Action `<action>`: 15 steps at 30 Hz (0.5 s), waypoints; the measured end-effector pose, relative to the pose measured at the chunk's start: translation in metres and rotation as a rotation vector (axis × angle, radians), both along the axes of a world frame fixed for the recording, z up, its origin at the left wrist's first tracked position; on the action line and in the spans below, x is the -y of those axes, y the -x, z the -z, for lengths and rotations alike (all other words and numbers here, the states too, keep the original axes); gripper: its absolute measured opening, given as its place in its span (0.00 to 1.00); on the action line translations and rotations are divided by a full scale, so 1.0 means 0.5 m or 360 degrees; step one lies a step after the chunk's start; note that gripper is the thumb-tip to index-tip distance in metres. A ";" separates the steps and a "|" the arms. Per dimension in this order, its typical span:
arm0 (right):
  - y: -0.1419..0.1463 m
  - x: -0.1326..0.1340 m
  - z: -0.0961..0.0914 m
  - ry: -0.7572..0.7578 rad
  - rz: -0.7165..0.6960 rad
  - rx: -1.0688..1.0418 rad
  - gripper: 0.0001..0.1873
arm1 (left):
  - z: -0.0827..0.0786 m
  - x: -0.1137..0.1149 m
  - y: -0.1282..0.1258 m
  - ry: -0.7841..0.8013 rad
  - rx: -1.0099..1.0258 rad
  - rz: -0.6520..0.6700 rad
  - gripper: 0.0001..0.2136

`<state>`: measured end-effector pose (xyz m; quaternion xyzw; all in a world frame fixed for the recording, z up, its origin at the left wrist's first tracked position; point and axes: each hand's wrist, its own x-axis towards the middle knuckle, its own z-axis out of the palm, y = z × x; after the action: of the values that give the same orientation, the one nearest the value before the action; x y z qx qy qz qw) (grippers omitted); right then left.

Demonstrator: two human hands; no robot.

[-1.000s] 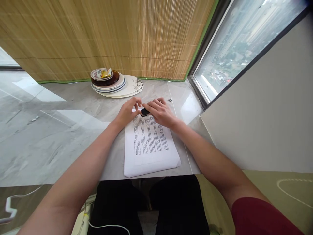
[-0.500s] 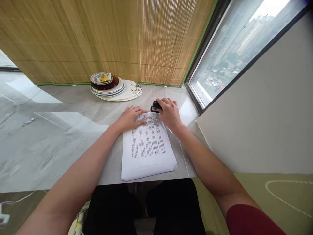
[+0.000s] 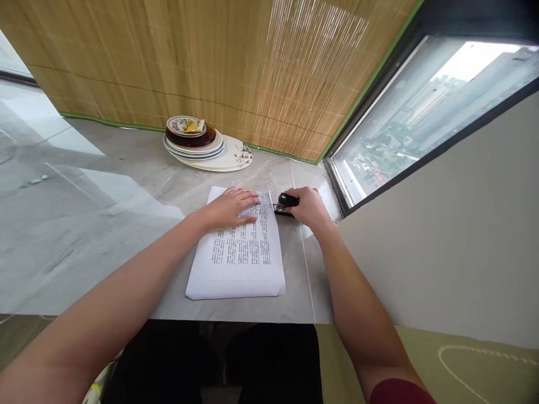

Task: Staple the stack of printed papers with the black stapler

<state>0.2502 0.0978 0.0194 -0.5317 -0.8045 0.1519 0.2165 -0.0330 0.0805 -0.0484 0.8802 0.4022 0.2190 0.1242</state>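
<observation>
Left hand (image 3: 231, 209) palm down on the printed paper (image 3: 236, 278), fingers somewhat spread, pressing near its top. Right hand (image 3: 311, 206) gripping the black stapler (image 3: 288, 200) by its back end. Stapler's at the paper's upper right edge, mouth toward the sheet, top arm raised off the base. Can't quite tell if its tip overlaps the paper. Paper lies flat on the grey counter (image 3: 126, 247), near the front edge. Plate stack (image 3: 193, 150) sits farther back, against the blind (image 3: 168, 62).
</observation>
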 end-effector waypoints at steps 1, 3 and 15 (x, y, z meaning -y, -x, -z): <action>0.002 0.002 -0.002 0.0030 -0.0012 -0.0012 0.14 | -0.001 0.001 -0.001 0.0013 -0.0003 0.0017 0.25; 0.006 0.005 -0.007 0.0097 -0.0037 -0.0037 0.15 | -0.006 0.004 -0.004 0.0043 0.0002 0.0099 0.22; 0.016 0.010 -0.010 0.0215 -0.0309 -0.0128 0.13 | -0.028 0.019 -0.006 0.0197 -0.0219 0.0408 0.21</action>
<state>0.2420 0.0928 0.0244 -0.4582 -0.8308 0.2472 0.1967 -0.0300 0.0710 -0.0346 0.9279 0.3070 0.1154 0.1773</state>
